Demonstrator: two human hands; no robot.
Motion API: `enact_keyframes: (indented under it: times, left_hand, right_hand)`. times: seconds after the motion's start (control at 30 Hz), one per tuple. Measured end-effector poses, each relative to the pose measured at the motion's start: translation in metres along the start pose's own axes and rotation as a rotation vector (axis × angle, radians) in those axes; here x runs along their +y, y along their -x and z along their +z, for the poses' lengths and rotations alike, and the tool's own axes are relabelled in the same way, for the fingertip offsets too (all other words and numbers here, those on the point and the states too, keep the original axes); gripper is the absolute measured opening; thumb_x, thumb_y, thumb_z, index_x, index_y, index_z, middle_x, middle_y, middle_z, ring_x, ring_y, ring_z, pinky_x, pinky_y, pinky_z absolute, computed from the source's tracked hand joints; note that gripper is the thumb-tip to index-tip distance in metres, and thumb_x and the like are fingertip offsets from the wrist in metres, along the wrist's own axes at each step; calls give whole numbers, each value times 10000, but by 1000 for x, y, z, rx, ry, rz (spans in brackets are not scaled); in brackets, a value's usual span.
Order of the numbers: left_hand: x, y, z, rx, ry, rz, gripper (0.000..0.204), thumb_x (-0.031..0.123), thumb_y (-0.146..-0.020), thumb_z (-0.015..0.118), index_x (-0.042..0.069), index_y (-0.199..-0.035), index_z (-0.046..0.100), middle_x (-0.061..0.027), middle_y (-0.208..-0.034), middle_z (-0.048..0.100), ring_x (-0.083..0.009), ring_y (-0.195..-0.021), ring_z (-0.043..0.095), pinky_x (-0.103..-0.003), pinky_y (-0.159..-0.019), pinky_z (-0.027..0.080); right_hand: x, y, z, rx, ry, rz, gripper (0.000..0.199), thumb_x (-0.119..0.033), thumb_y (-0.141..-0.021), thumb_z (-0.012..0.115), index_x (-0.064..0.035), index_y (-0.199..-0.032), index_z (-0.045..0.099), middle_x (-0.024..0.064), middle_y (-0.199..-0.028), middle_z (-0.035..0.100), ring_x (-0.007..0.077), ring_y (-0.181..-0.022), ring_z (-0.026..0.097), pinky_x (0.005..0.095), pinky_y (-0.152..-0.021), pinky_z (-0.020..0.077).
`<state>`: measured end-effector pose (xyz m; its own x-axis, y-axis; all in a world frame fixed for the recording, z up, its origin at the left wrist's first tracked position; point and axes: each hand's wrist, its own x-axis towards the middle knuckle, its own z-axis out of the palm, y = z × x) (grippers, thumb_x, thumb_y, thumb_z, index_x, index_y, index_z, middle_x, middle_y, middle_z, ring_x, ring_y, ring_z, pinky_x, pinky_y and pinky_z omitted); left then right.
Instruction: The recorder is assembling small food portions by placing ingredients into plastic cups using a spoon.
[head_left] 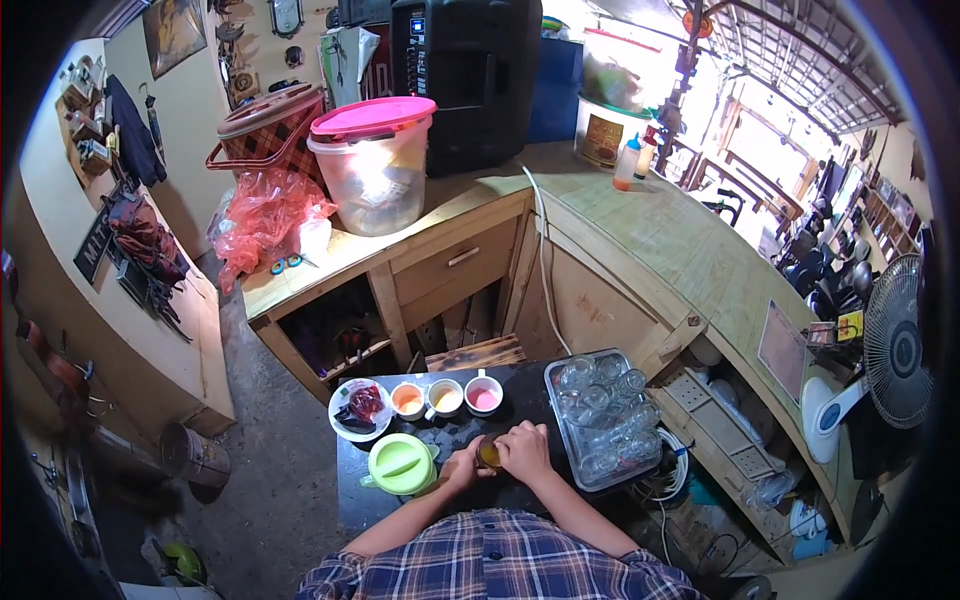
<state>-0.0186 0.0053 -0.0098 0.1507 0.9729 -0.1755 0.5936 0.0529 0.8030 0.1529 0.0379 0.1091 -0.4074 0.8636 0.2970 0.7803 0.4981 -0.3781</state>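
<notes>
Between my two hands, at the near side of a small black table (352, 490), is a small round container (488, 453) with an amber-yellow look. My left hand (461, 468) closes on its left side, and my right hand (525, 453) wraps its right side and top. The fingers partly hide it, so I cannot tell whether it has a lid. Left of my hands stands a light green lidded pitcher (402, 463). Beyond them are three white cups, with orange (407, 400), pale yellow (444, 397) and pink (484, 395) contents. A white plate (341, 424) holds red and dark packets.
At the table's right, a clear tray (600, 485) carries several glass jars (610, 400). A wooden counter (650, 225) bends around the far and right sides, with a pink-lidded bucket (375, 165), a black speaker (465, 80), squeeze bottles (627, 163) and a fan (885, 320). Cables (675, 470) hang beside the tray.
</notes>
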Motion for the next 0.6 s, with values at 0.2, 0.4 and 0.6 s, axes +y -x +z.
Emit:
enact_keyframes:
  times: [0.2, 0.4, 0.6]
  left_hand:
    - [11, 2, -4, -4, -7, 14, 883, 334, -684, 837, 171, -1414, 368, -179, -1134, 643, -360, -1046, 623, -427, -869, 496]
    - [23, 5, -6, -7, -54, -57, 856, 255, -678, 850, 120, -1386, 387, -185, -1105, 654, -354, -1048, 627, -409, -881, 503]
    - [35, 8, -11, -26, -41, -41, 883, 297, -667, 853, 131, -1394, 382, -189, -1105, 654, -365, -1035, 629, -425, -871, 509]
  right_hand:
    - [3, -3, -4, 56, -30, -49, 101, -207, -753, 689, -131, -783, 749, 33, -783, 683, 218, -849, 604, 401, -742, 406]
    - [-2, -1, -3, 46, -19, -41, 91, -196, -756, 685, -130, -768, 746, 39, -751, 677, 221, -832, 604, 404, -741, 397]
    - [1, 0, -4, -16, 35, -28, 105, -204, -762, 679, -118, -756, 739, 29, -729, 671, 215, -834, 595, 407, -748, 388]
